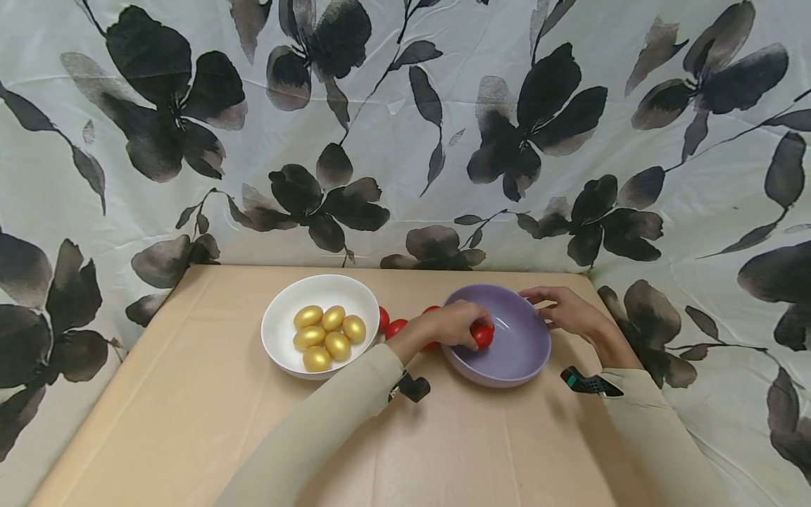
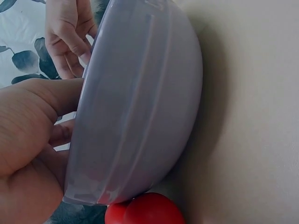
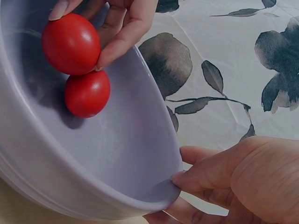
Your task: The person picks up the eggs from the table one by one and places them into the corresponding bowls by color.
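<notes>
My left hand (image 1: 457,325) reaches over the left rim of the purple bowl (image 1: 522,352) and pinches a glossy red egg (image 3: 71,44) between thumb and fingertips. Right below that egg, a second red egg (image 3: 88,94) shows inside the bowl. My right hand (image 1: 567,310) grips the bowl's far right rim, thumb on the edge and fingers around the outside, as the right wrist view shows. In the left wrist view the bowl's outer wall (image 2: 140,102) hides the eggs in it, and more red eggs (image 2: 154,210) lie on the table beside it.
A white bowl (image 1: 274,331) with several golden eggs (image 1: 310,336) stands to the left of the purple one. Several red eggs (image 1: 395,327) lie on the tan table (image 1: 209,422) between the bowls, partly behind my left forearm. A floral cloth (image 1: 431,141) hangs behind the table.
</notes>
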A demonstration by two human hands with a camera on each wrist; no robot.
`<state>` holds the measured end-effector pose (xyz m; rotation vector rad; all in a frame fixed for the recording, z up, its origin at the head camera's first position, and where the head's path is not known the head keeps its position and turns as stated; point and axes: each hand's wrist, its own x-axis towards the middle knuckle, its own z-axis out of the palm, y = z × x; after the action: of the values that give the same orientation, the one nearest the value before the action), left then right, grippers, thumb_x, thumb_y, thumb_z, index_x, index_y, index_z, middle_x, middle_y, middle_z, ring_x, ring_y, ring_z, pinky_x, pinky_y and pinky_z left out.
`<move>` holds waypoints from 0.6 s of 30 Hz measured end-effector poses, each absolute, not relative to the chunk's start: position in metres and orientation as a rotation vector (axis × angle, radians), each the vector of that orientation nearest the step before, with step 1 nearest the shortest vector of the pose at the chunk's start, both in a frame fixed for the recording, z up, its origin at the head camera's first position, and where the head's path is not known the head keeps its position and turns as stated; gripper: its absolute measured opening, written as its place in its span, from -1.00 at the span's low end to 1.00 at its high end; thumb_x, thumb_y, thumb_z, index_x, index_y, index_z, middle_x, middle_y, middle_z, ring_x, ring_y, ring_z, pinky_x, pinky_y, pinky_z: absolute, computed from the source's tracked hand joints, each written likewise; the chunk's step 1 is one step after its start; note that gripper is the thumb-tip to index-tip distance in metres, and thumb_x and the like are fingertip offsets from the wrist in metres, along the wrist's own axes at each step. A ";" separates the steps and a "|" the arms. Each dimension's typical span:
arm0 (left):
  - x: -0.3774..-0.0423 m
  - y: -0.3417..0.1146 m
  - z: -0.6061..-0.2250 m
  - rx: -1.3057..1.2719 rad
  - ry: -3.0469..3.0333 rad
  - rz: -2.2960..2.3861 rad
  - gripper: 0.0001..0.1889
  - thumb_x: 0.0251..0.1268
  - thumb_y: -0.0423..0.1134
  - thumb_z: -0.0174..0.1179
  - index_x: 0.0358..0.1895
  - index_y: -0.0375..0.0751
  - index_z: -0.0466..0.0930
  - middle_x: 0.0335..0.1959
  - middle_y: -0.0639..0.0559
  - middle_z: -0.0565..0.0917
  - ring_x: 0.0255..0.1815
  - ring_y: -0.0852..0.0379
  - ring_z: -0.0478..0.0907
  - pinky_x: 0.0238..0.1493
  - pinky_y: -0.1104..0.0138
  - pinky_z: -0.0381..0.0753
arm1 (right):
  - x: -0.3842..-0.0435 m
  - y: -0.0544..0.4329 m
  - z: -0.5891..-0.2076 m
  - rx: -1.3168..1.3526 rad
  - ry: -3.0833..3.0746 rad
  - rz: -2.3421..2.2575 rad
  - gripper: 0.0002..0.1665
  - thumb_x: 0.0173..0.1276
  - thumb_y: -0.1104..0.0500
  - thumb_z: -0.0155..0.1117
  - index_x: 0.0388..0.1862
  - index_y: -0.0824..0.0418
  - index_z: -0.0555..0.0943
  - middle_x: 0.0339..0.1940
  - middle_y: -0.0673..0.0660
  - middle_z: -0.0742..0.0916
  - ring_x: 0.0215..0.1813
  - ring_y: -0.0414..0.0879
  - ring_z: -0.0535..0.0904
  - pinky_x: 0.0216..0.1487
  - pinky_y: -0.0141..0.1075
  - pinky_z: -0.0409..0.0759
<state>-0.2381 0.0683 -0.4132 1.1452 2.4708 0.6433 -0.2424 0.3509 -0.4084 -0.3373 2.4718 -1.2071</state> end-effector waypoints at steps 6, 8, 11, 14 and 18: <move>-0.234 0.069 -0.412 1.120 2.448 0.629 -0.52 0.19 -0.29 0.46 0.20 -0.13 0.61 0.06 0.07 0.64 0.09 0.16 0.48 0.15 0.44 0.52 | -0.243 0.352 -0.409 -0.330 2.469 -1.203 -0.36 0.40 0.48 -0.01 0.47 0.30 0.41 0.32 0.45 0.54 0.24 0.31 0.56 0.05 0.06 0.70; -0.233 0.070 -0.412 1.121 2.451 0.612 -0.53 0.20 -0.30 0.46 0.20 -0.13 0.61 0.07 0.07 0.63 0.09 0.16 0.48 0.14 0.45 0.51 | -0.243 0.352 -0.410 -0.329 2.471 -1.204 -0.36 0.40 0.48 0.00 0.46 0.29 0.42 0.32 0.45 0.54 0.25 0.31 0.56 0.05 0.07 0.69; -0.233 0.072 -0.413 1.125 2.458 0.588 -0.56 0.21 -0.31 0.45 0.17 -0.13 0.63 0.03 0.06 0.64 0.06 0.17 0.49 0.11 0.47 0.51 | -0.243 0.353 -0.410 -0.328 2.473 -1.205 -0.37 0.41 0.47 0.00 0.46 0.29 0.42 0.32 0.44 0.54 0.26 0.32 0.55 0.05 0.07 0.69; -0.233 0.072 -0.414 1.118 2.456 0.596 -0.58 0.22 -0.34 0.43 0.16 -0.14 0.63 0.00 0.03 0.65 0.01 0.17 0.50 0.08 0.49 0.52 | -0.243 0.353 -0.410 -0.329 2.478 -1.202 -0.37 0.41 0.46 0.00 0.46 0.29 0.42 0.33 0.44 0.54 0.27 0.33 0.54 0.05 0.06 0.70; -0.233 0.069 -0.413 1.129 2.440 0.645 -0.58 0.23 -0.41 0.40 0.17 -0.18 0.63 0.01 -0.01 0.67 0.01 0.17 0.54 0.11 0.49 0.53 | -0.243 0.353 -0.409 -0.332 2.480 -1.196 -0.37 0.42 0.46 0.00 0.47 0.29 0.42 0.34 0.45 0.53 0.29 0.35 0.52 0.05 0.07 0.69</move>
<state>-0.2325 0.0694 -0.4128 1.1286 2.4400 0.6451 -0.2428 0.3528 -0.4094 -0.3316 2.4801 -1.1964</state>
